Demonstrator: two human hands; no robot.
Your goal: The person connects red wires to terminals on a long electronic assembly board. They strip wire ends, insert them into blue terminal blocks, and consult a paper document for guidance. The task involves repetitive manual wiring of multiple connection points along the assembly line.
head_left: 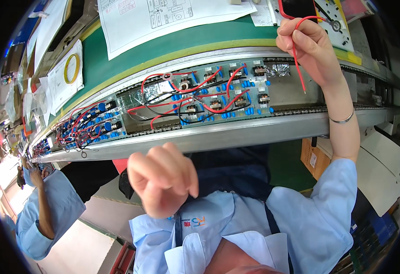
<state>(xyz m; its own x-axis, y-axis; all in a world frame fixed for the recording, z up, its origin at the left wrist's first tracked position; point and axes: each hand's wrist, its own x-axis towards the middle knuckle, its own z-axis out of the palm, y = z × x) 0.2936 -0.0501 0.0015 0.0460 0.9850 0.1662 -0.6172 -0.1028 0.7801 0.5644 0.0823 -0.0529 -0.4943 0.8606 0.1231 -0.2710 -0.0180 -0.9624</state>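
Raised at the upper right, my right hand (307, 48) pinches a red wire (295, 57) between thumb and fingers. One end of the wire hangs down over the conveyor with a bare tip, and the other arches to the right above the hand. My left hand (161, 178) is held in front of my chest, on the near side of the rail, its fingers curled in and no object showing in them. Between the hands and beyond the left one lies a circuit board panel (216, 118) with blue components, small transformers and loose red and black wires.
The conveyor's metal rail (236, 132) runs across in front of me. More wired boards (90, 125) lie along it to the left. Behind are a green bench top (236, 34), a printed drawing (140, 23) and a yellow tape roll (72, 68). A co-worker (49, 210) is at the left.
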